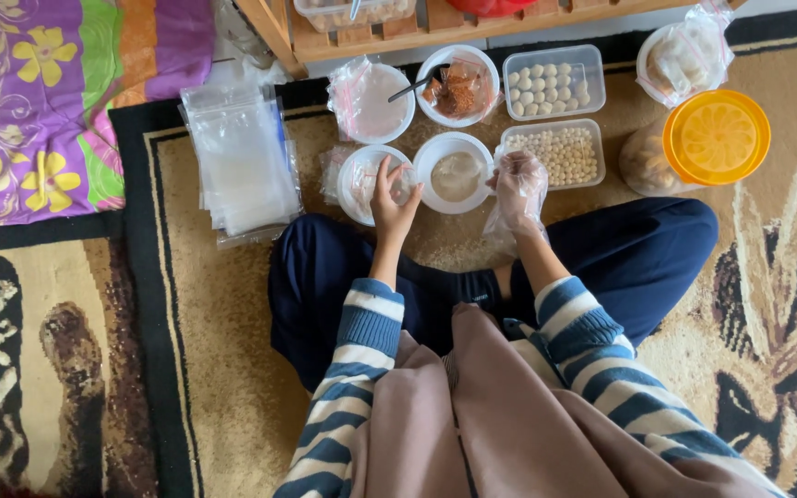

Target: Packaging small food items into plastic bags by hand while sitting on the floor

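Two hands (393, 198) (517, 183) flank a white bowl (455, 172), containers crowding behind.

The person wears a long-sleeved top striped in blue and white, with ribbed dark-blue cuffs, and dark navy trousers. A dusty-pink cloth hangs down the front between the sleeves. The right hand (518, 184) is covered by a loose, clear plastic glove that crinkles at the wrist, while the left hand (393, 205) is bare.
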